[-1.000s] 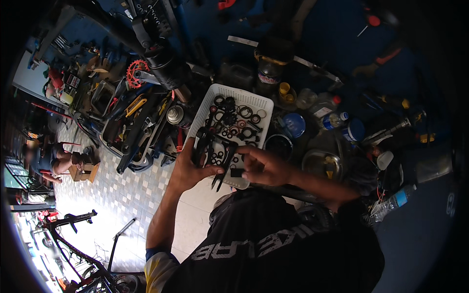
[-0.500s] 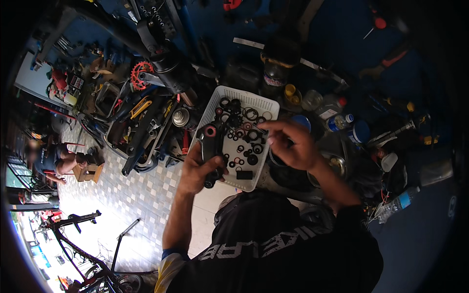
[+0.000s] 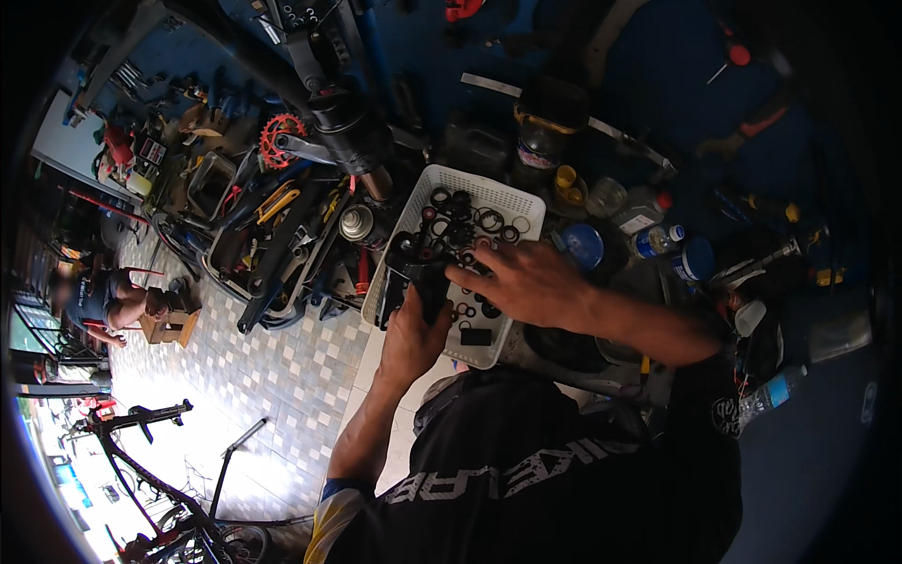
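In front of me, my left hand (image 3: 413, 340) is wrapped round a black bicycle linkage part (image 3: 432, 285), tilted above the near left of a white perforated plastic basket (image 3: 528, 195). My right hand (image 3: 534, 282) reaches across the basket from the right. Its fingers are stretched out and partly spread, with a fingertip against or very close to the black part. Whether anything small lies under those fingers is hidden. Several black rings and seals (image 3: 489, 220) lie in the basket, with a black rectangular piece (image 3: 475, 336) near its front.
To the left, a tray of tools (image 3: 272, 244) stands by a spray can (image 3: 356, 224). A bicycle crank with a red chainring (image 3: 282, 141) hangs beyond. Bottles (image 3: 657, 241) and a blue lid (image 3: 579, 246) crowd the right. A seated person (image 3: 108, 301) is far left, above a bicycle frame (image 3: 141, 479).
My left hand has moved right and turned the black part, hiding its round eye. My right hand has come left and down to the part.
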